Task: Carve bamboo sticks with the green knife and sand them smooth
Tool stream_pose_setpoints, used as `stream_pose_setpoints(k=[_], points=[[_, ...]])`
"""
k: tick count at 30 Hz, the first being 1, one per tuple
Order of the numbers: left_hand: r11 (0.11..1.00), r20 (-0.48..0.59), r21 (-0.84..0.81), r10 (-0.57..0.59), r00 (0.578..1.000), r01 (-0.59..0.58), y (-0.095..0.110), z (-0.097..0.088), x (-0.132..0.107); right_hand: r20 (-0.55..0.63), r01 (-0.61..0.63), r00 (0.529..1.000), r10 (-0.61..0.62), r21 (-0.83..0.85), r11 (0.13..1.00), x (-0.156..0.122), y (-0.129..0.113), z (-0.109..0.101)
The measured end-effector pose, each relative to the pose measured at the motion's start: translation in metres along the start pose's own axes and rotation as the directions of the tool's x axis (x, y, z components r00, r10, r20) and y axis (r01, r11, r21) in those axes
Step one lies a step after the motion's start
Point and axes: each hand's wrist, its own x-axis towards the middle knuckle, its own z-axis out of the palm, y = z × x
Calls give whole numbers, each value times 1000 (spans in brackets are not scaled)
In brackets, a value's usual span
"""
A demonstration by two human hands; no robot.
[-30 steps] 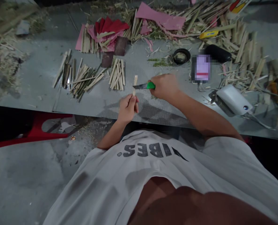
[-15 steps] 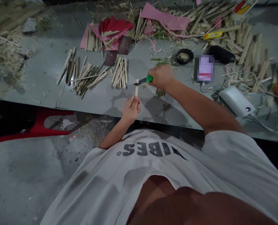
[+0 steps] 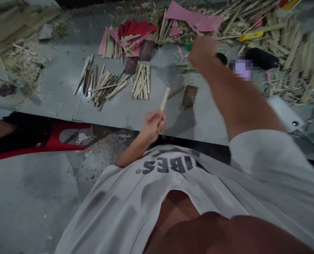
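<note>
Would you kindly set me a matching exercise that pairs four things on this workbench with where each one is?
Things:
1. short stick
2. red paper
3. white device
4. nearest brown pad

Places:
a. flat on the table, just beside the held stick
b. towards the table's right end
c. gripped in the left hand
d. at the far side, beyond the bundles of sticks

Pairs: 1-c, 2-d, 3-b, 4-a.
</note>
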Motion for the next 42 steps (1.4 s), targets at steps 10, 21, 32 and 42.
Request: stream_pose_setpoints(k=[10,21,32,42], points=[[991,3,102,90,996,-90,-9,-10,12,-80,-140,986,149,99,985,-54,19,19],[886,178,390,195,964,-251,-1,21,13,58,-26,998,16,168,985,-139,-17,42],[877,189,422,163,968,-230,-7,40,-5,67,-108,993,96,195,975,-107,7,50],[929,213,337,83,973,-153,-23,40,-15,-158,-286,929,334,265,921,-77,76,9]])
